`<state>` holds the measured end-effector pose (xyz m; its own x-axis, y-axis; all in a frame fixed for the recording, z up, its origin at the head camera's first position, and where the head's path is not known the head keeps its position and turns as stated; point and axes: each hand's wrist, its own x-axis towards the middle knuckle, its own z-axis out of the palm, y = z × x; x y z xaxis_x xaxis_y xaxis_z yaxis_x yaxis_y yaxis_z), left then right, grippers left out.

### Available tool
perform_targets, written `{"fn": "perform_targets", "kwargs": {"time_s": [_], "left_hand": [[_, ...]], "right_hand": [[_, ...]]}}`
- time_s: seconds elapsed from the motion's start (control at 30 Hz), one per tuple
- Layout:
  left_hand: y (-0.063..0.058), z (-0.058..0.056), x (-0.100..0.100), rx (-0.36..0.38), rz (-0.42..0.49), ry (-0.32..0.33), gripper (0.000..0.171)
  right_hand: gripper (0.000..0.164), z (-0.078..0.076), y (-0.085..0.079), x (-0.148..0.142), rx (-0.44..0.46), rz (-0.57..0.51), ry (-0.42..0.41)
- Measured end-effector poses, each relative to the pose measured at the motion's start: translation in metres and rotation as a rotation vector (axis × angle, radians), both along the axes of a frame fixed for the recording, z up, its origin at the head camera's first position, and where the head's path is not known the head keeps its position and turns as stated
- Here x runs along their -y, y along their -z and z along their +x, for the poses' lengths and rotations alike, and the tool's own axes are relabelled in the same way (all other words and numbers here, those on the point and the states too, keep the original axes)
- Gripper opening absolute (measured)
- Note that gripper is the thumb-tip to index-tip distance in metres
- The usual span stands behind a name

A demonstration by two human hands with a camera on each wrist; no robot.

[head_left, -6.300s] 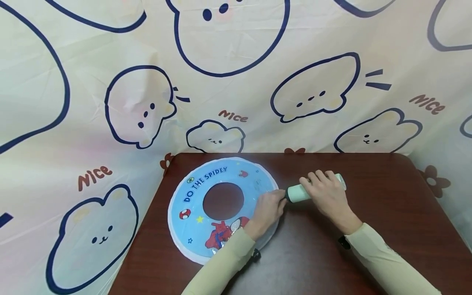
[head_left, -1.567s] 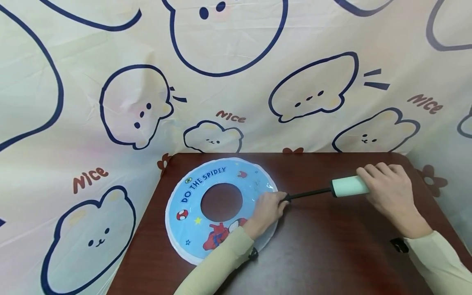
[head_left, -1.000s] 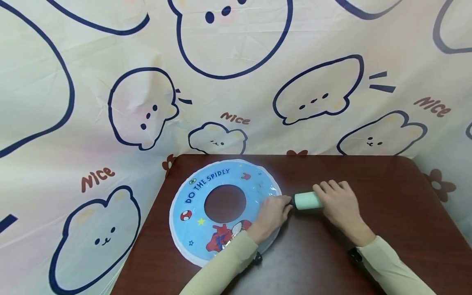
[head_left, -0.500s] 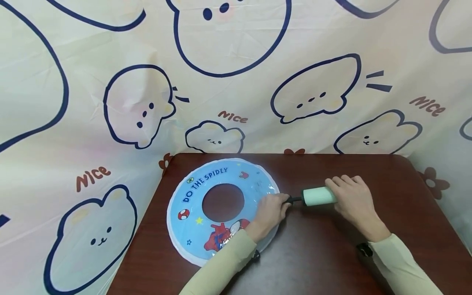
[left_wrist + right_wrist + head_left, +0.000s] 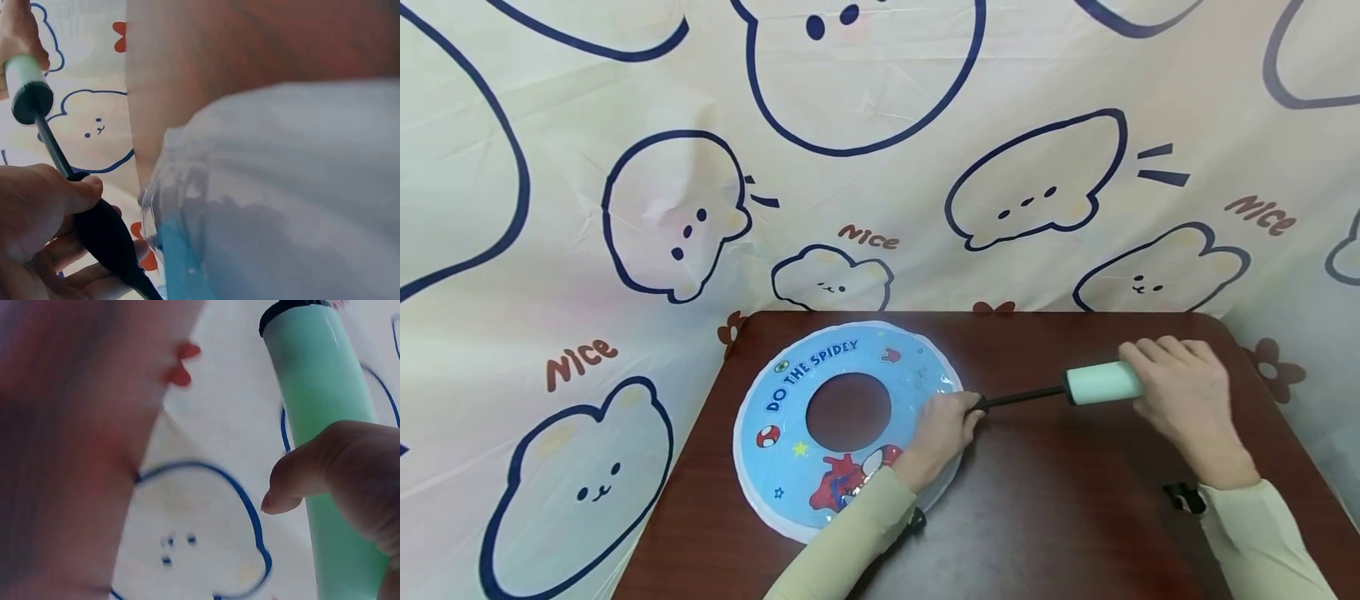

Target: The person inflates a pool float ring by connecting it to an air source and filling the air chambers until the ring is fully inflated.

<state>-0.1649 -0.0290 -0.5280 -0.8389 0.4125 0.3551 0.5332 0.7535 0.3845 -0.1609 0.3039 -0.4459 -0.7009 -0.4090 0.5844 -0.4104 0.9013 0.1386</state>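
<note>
A hand air pump spans the two hands, its black rod [image 5: 1026, 397] drawn well out of the mint-green barrel [image 5: 1101, 382]. My right hand [image 5: 1187, 408] grips the barrel near its far end; in the right wrist view the thumb wraps across the green tube. With my left hand [image 5: 942, 433] I hold the pump's black tapered end [image 5: 106, 234] between thumb and fingers, at the right edge of a blue swim ring [image 5: 760, 479]. The ring lies on the table, lettered "DO THE SPIDEY" with a red cartoon figure. Where the tapered end meets the ring is hidden under the left hand.
The dark brown table [image 5: 1075, 517] has its back edge against a cream curtain [image 5: 880, 200] printed with bear outlines. A black wrist device [image 5: 1184, 497] sits under the right wrist.
My right hand pushed the barrel in toward the ring, then drew it back out to the right, baring the rod again. The left hand and ring have stayed in place.
</note>
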Motion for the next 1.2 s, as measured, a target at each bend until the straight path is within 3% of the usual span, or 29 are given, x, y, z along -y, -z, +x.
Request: {"fn": "perform_targets", "kwargs": {"time_s": [0.2, 0.43, 0.6, 0.93, 1.2], "left_hand": [[0.0, 0.001, -0.003, 0.01, 0.004, 0.004, 0.006], [0.0, 0.0, -0.004, 0.028, -0.025, -0.013, 0.006], [0.0, -0.001, -0.006, 0.043, -0.026, -0.022, 0.009], [-0.003, -0.004, -0.005, 0.047, -0.026, -0.05, 0.007], [-0.004, 0.0, -0.004, 0.081, -0.03, -0.054, 0.009]], "right_hand": [[0.07, 0.005, 0.001, -0.007, -0.001, 0.0, 0.027], [0.06, -0.007, 0.039, 0.04, 0.005, 0.01, -0.083], [0.06, -0.013, 0.056, 0.064, -0.004, -0.033, -0.058], [0.05, -0.022, 0.062, 0.094, -0.034, -0.024, -0.085], [0.053, -0.015, 0.066, 0.096, 0.007, -0.006, -0.077]]}}
